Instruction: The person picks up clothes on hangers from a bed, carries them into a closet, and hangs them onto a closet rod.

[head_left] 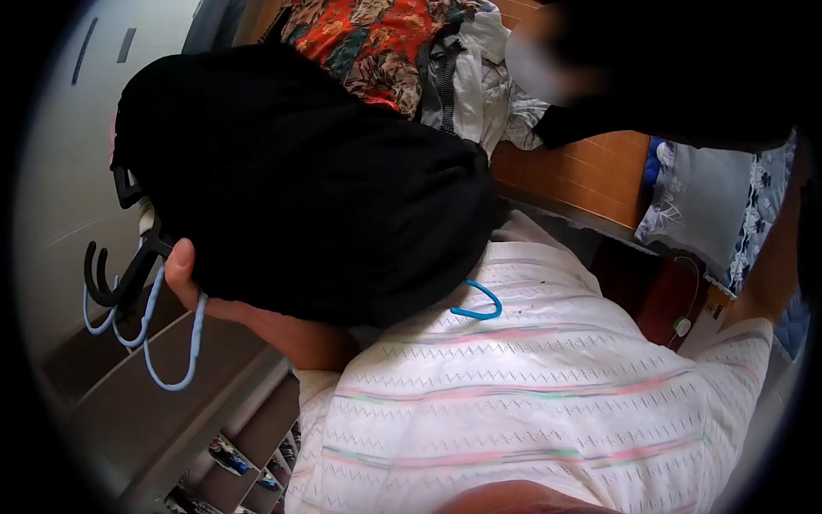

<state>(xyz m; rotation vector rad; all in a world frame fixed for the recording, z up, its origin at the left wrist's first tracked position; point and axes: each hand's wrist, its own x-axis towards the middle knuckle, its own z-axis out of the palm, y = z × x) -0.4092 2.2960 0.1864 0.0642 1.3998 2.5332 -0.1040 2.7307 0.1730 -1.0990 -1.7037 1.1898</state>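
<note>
Hooks of a black hanger [139, 270] and pale-blue hangers [199, 334] jutted out just left of our left hand [190, 281], which was clamped on the black garment [308, 188]. That garment spread above and rightward from our thumb. A bright-blue hook [477, 315] poked from its lower edge, over our striped shirt [514, 385]. Rightmost, our right arm [771, 265] rose toward darkness; we could not tell the right hand's state.

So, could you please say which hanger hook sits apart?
The bright blue hook, over the striped top; the black hooks and pale blue hooks cluster beside the left hand.
</note>
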